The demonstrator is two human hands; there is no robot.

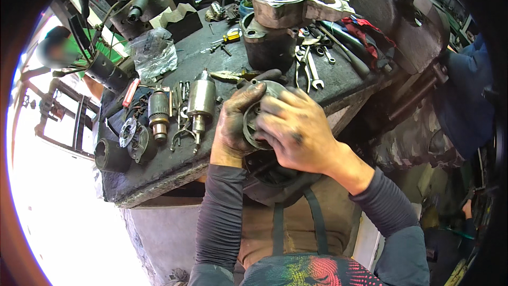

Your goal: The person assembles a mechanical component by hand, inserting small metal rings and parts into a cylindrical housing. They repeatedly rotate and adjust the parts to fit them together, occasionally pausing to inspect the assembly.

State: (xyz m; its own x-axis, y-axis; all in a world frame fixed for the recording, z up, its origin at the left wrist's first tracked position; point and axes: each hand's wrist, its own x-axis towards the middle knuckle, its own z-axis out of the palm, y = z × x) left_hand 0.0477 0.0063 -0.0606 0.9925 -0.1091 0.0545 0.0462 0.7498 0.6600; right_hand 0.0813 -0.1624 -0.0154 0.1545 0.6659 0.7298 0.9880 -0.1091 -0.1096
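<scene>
At the table's near edge, my left hand (234, 122) is closed round the rim of a round, dark metal housing (247, 123). My right hand (296, 130) lies over its open face with curled fingers, slightly blurred. Whatever those fingertips pinch, if anything, is hidden. Left of my hands lie a silver cylindrical solenoid (202, 95), a motor armature (159, 111) with a copper band and a forked lever (183, 133). A round end cap (142, 145) and a short dark metal ring (112, 155) sit farther left. Pliers (227, 76) are just beyond my hands.
A large cast housing (280, 8) rests on a dark cylinder (269, 47) beyond my hands. Wrenches (314, 71) lie to its right, a yellow screwdriver (232, 36) to its left. A plastic bag (153, 53) is at the back left. Another person's blue clothing (468, 100) shows at right.
</scene>
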